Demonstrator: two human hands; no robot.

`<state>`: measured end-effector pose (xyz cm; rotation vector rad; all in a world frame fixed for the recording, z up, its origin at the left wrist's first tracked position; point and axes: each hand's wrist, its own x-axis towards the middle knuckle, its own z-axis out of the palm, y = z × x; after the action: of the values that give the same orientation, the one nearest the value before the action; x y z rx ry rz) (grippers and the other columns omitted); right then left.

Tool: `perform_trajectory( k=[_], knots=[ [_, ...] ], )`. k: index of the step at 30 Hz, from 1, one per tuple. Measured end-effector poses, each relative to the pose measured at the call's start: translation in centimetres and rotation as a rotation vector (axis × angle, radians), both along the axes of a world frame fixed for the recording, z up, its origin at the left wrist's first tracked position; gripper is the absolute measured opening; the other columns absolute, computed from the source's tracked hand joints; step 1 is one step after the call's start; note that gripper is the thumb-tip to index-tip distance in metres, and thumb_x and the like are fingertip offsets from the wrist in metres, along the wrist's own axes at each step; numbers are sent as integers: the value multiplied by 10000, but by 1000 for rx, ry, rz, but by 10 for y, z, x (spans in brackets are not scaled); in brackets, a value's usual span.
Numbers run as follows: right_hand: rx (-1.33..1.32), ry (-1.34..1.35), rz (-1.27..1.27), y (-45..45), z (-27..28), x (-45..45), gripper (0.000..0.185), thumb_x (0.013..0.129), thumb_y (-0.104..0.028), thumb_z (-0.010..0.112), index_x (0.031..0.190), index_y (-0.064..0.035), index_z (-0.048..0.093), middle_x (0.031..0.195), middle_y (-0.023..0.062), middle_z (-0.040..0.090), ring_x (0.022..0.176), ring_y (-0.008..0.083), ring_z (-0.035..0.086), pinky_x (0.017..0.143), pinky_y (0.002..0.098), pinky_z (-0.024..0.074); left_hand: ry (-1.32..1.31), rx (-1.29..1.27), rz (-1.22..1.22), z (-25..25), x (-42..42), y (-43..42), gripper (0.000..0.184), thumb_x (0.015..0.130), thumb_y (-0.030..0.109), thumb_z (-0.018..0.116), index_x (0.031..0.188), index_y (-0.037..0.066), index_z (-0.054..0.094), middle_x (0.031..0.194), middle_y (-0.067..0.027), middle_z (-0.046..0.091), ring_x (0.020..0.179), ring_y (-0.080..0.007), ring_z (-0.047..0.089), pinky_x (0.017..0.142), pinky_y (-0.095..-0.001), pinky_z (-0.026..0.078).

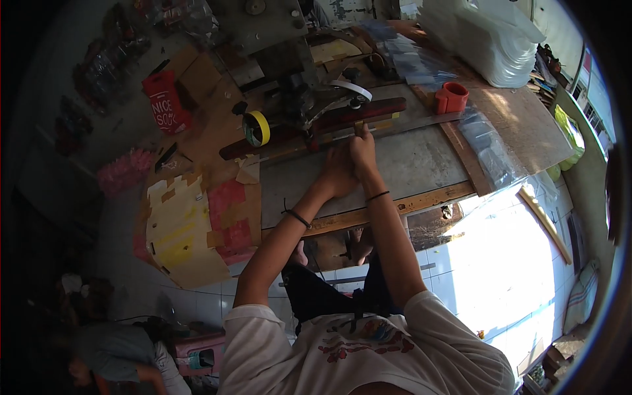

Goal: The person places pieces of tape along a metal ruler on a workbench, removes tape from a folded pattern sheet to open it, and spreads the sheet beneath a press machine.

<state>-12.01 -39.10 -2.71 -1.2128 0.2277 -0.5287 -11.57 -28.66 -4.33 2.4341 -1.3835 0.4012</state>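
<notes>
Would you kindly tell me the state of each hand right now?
Left hand: over the flat grey board; open or closed cannot be told.
Right hand: near the long dark-red bar; its grip cannot be told.

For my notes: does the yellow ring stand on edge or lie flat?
The yellow ring stands on edge: its opening faces sideways.

Reads "NICE" in white capitals on the red bag (164, 99), with "SO" on the line below, then trails off into strokes too blurred to tell. Shows red marks like lettering within the colourful print (372, 336) on the white shirt (289, 361), too creased and small to be read.
</notes>
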Motion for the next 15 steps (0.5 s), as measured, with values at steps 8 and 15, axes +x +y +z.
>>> perform_trajectory(
  k=[8, 15],
  knots=[
    [-104, -128, 75, 1, 6, -8, 517, 951, -51, 376, 1445, 98, 409, 1473, 214, 484, 1396, 260, 420, 1137, 290, 292, 160, 176, 35, 12, 0, -4, 635, 882, 340, 571, 1411, 16, 434, 1459, -199, 443, 1396, -358, 349, 1131, -486, 276],
    [-25, -9, 40, 0, 11, -5, 627, 837, -25, 436, 1445, 124, 398, 1383, 240, 561, 1322, 279, 509, 1093, 305, 365, 7, -38, -27, 5, 2, -2, 506, 899, 336, 561, 1308, 39, 538, 1337, -213, 548, 1288, -395, 433, 1066, -495, 316]
  ],
)
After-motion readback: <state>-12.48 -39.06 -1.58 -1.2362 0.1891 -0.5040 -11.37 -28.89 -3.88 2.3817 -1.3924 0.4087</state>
